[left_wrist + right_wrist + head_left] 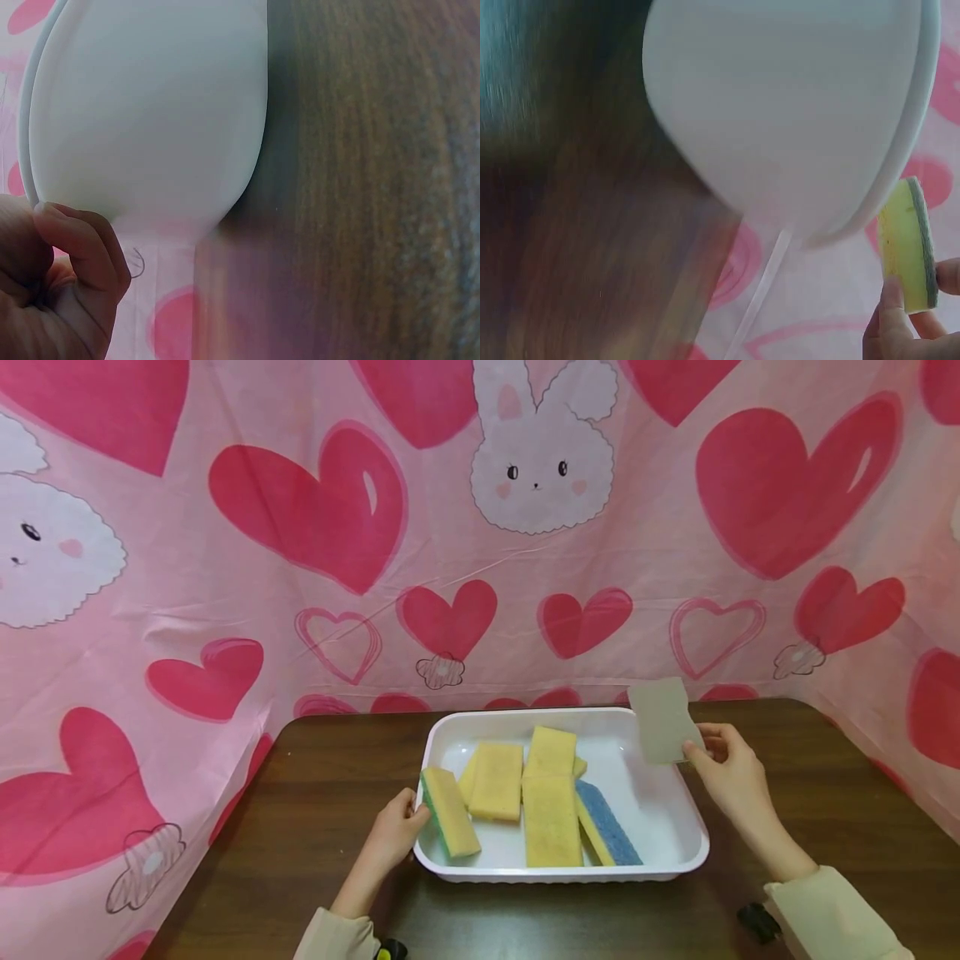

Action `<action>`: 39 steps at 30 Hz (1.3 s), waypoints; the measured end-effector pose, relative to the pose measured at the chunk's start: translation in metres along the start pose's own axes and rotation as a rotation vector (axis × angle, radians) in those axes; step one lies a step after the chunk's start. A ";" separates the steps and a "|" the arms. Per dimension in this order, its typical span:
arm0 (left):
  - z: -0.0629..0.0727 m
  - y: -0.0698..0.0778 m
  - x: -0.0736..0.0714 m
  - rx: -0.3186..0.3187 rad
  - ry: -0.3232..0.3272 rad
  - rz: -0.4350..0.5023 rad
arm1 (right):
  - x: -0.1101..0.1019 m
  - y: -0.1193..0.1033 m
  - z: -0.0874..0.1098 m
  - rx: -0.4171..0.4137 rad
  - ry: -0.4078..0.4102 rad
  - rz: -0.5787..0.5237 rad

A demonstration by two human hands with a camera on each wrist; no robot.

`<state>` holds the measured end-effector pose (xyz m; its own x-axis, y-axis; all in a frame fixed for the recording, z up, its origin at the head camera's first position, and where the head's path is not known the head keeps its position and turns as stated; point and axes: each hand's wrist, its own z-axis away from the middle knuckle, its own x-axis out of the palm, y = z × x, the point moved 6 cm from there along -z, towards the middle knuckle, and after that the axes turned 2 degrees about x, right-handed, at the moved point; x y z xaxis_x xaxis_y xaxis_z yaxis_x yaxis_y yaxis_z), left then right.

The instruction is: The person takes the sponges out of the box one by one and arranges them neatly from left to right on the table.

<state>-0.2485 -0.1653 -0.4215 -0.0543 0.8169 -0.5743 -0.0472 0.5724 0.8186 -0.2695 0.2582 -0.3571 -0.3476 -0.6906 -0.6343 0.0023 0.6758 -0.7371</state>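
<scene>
A white rectangular tray with rounded corners stands on the table with several yellow sponges inside. My left hand grips its left rim, the fingers curled at the edge; the left wrist view shows that hand against the tray wall. Just inside that rim leans a yellow sponge with a green side. Above the tray's far right corner, my right hand pinches a sponge with its grey face showing. Its yellow foam shows between thumb and fingers in the right wrist view.
Flat yellow sponges lie overlapping mid-tray, beside a blue-faced sponge tilted against them. The dark wooden table extends on both sides. A pink cloth with hearts and rabbits hangs behind it.
</scene>
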 end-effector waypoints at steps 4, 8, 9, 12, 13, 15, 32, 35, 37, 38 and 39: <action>0.001 -0.002 0.000 -0.003 0.000 -0.003 | -0.005 0.012 -0.014 0.061 0.044 0.004; 0.001 -0.003 -0.001 -0.005 -0.002 0.003 | -0.005 0.024 -0.025 0.125 0.063 0.022; 0.001 -0.004 -0.001 -0.007 -0.003 0.004 | -0.004 0.027 -0.028 0.139 0.063 0.025; 0.002 -0.004 -0.001 -0.014 -0.003 0.002 | 0.001 0.036 -0.033 0.176 0.054 0.029; 0.003 -0.005 -0.001 -0.015 -0.004 0.000 | 0.003 0.039 -0.034 0.188 0.047 0.029; 0.003 -0.005 -0.001 -0.017 -0.007 -0.003 | 0.007 0.046 -0.036 0.214 0.028 0.035; -0.006 -0.005 -0.002 -0.013 -0.018 -0.003 | 0.031 0.083 -0.049 0.315 -0.086 -0.017; -0.008 -0.005 -0.002 -0.015 -0.018 -0.008 | 0.033 0.086 -0.051 0.337 -0.107 -0.058; -0.009 -0.005 -0.002 -0.015 -0.020 -0.012 | 0.033 0.087 -0.052 0.347 -0.117 -0.095; -0.010 -0.005 -0.002 -0.018 -0.021 -0.014 | 0.033 0.088 -0.052 0.356 -0.121 -0.111; -0.010 -0.005 -0.002 -0.019 -0.022 -0.016 | 0.034 0.088 -0.052 0.361 -0.126 -0.122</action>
<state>-0.2580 -0.1702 -0.4249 -0.0317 0.8092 -0.5867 -0.0669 0.5840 0.8090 -0.3301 0.3082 -0.4313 -0.2477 -0.8017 -0.5440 0.3052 0.4684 -0.8291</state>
